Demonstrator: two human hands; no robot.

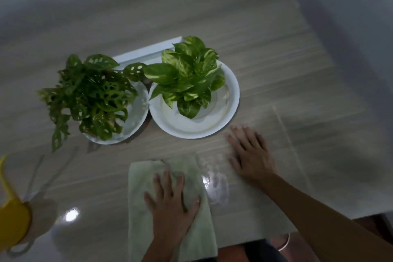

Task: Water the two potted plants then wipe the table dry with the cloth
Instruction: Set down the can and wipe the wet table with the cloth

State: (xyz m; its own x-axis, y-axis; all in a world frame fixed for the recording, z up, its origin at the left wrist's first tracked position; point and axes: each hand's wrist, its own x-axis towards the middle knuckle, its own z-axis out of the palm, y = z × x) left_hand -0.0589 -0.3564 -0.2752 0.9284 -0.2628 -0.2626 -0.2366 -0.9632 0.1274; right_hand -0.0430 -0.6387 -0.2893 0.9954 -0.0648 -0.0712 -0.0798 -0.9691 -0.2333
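Note:
Two potted plants stand on white saucers in the middle of the table. The left plant (93, 95) is dark green with holed leaves. The right plant (187, 78) has yellow-green leaves and sits in a white saucer (229, 108). A pale green cloth (144, 181) lies flat near the front edge. My left hand (172, 204) presses flat on the cloth, fingers spread. To its right, my right hand (248, 153) rests palm down on the bare tabletop, holding nothing. A patch of water (214, 185) glistens on the table between the cloth and my right arm.
A yellow watering can (12, 215) stands at the left edge of the view. The table (276, 70) is pale wood-grain and glossy. Its front right corner ends near my right forearm. A white flat object (146, 51) lies behind the plants.

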